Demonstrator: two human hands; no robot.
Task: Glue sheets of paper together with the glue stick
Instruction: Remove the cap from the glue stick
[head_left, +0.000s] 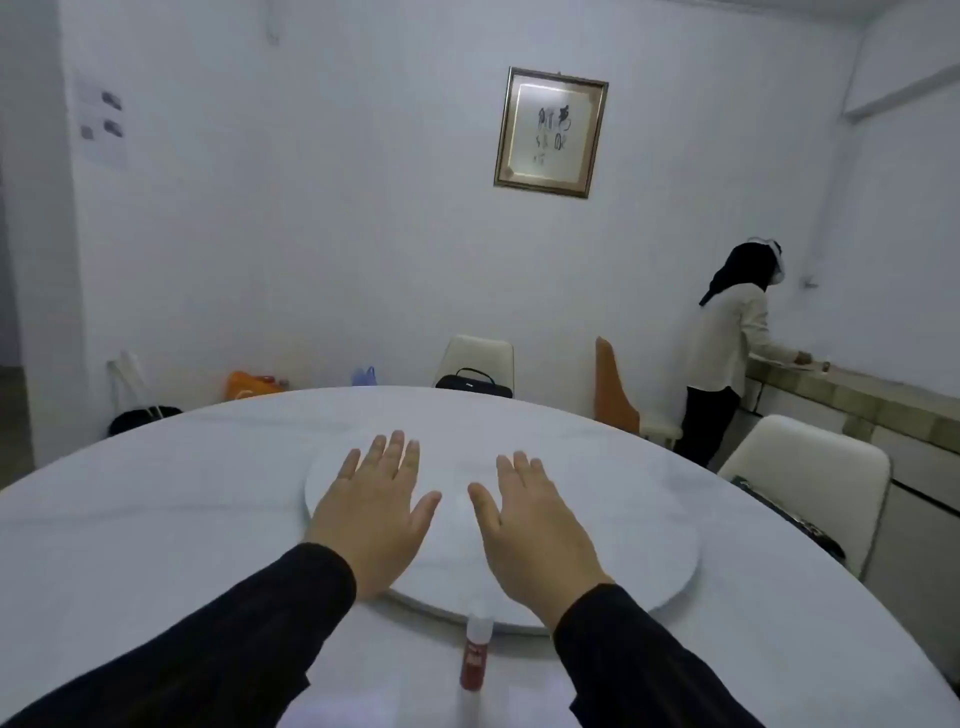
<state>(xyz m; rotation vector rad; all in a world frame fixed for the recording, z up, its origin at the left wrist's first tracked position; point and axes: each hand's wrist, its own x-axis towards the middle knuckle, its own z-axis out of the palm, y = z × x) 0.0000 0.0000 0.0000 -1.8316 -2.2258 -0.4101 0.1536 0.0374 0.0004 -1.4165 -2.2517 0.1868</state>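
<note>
A glue stick (475, 662) with a red label and a clear cap lies on the white round table (156, 519), near the front edge between my forearms. My left hand (371, 512) and my right hand (535, 530) are held palm-down with fingers spread over the raised white turntable (623, 525) in the table's middle. Neither hand holds anything. A pale sheet of paper (363, 701) seems to lie at the very bottom by the glue stick, mostly hidden by my sleeves.
White chairs stand at the far side (480, 358) and at the right (810, 467). An orange chair (615, 387) is beyond the table. A person in a white top (727, 348) stands at a counter on the right. Bags sit on the floor by the far wall.
</note>
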